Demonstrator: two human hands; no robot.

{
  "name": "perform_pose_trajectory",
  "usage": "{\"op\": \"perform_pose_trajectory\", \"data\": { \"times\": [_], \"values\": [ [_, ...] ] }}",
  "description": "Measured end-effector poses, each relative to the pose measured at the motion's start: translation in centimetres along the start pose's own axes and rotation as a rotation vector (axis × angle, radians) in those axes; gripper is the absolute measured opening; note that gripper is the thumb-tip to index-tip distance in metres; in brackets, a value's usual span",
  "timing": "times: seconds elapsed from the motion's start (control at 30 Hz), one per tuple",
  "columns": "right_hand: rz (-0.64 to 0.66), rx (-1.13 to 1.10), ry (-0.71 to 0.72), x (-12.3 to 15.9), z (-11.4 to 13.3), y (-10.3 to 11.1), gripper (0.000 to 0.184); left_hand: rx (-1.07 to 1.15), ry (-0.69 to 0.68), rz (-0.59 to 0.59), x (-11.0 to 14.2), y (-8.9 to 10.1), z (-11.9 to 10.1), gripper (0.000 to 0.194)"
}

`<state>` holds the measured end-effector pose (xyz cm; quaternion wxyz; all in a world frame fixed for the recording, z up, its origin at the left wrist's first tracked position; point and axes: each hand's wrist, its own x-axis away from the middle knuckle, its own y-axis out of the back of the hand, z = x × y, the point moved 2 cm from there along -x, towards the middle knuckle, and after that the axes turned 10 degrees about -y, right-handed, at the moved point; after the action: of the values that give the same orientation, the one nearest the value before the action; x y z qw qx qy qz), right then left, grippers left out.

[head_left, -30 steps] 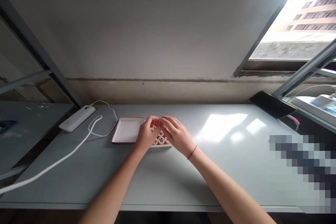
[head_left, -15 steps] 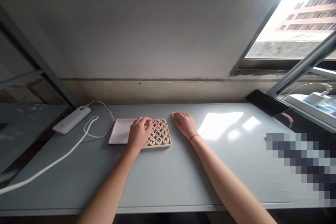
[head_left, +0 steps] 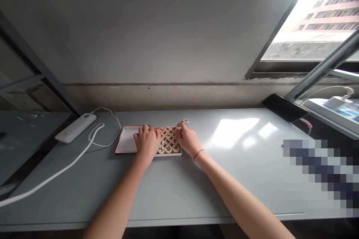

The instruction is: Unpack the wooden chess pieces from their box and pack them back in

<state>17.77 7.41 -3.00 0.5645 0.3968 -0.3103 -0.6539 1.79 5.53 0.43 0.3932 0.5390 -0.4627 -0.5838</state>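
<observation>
A shallow white-rimmed box (head_left: 168, 154) holds rows of round Chinese chess pieces (head_left: 168, 142) with red and black characters. Its tray-like lid (head_left: 127, 140), pale inside with a dark red edge, lies against its left side. My left hand (head_left: 147, 142) rests palm down where lid and box meet, fingers apart and bent, hiding the pieces beneath. At the box's right rim is my right hand (head_left: 189, 141), thumb and forefinger apart at the edge, with no piece visible in it. A single red-marked chess piece (head_left: 185, 121) lies on the desk just beyond that hand.
A white power bank (head_left: 75, 127) with a looping white cable (head_left: 75, 160) sits on the left of the grey desk (head_left: 168, 194). At the right, a black phone (head_left: 285, 107) leans near the metal frame. A wall stands behind the desk.
My right hand has let go of the loose chess piece and come left and nearer to the box's right rim. My left hand has lowered, its fingers spreading at the lid's edge.
</observation>
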Motion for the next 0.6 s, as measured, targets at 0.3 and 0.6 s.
{"op": "perform_pose_trajectory", "data": {
  "times": [0.3,0.6],
  "values": [
    [-0.035,-0.049,0.032,0.1,-0.1,-0.5,0.030,0.023,-0.012,-0.010,-0.2,-0.2,0.3,0.037],
    [-0.060,-0.192,0.017,0.1,-0.5,-0.6,0.028,0.211,-0.071,-0.059,-0.1,-0.5,1.1,0.020]
  ]
}}
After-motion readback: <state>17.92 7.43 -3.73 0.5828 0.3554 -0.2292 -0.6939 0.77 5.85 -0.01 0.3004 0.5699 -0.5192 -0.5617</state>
